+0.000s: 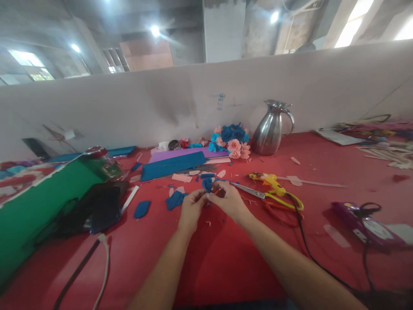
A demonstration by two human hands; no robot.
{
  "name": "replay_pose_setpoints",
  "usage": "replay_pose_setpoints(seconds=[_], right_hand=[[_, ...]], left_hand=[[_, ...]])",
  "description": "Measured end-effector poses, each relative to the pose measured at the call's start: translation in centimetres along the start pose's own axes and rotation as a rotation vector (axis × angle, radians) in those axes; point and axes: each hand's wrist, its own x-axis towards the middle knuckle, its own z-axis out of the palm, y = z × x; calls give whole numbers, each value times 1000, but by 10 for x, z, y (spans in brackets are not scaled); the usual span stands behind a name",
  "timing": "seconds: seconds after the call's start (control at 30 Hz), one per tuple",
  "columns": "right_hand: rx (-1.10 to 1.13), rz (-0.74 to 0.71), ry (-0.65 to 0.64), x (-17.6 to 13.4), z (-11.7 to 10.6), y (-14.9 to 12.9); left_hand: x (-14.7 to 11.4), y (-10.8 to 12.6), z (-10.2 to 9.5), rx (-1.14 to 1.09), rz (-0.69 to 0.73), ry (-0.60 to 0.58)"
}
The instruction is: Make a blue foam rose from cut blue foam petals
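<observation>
Both my hands meet over the red table (226, 258), pinching a small blue paper flower (207, 184) between the fingertips. My left hand (190, 209) holds it from the left, and my right hand (229, 200) grips it from the right. Loose blue petals (176, 199) lie just left of my left hand, with another blue piece (142, 209) further left. A pair of scissors (254, 192) and a yellow glue gun (274, 185) lie right of my right hand.
A bunch of finished pink and blue paper flowers (232, 142) stands at the back beside a steel jug (271, 128). Blue and purple paper sheets (174, 165), a green sheet (35, 206), a black bag (97, 209) and a purple device with cable (364, 221) surround the work spot.
</observation>
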Motion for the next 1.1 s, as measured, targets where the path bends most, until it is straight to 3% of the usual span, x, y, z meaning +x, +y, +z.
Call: replay_pose_setpoints(seconds=[0.27,0.53,0.97,1.1], right_hand=[[-11,-52,54,-2,5,4],[80,-91,-4,-3,5,3],[-35,-92,71,-1,5,8],[-66,-98,104,0,4,10]], left_hand=[[-1,3,1,8,34,-44],[0,4,1,-26,42,-6],[2,0,-1,-25,75,92],[7,0,-8,-21,131,210]])
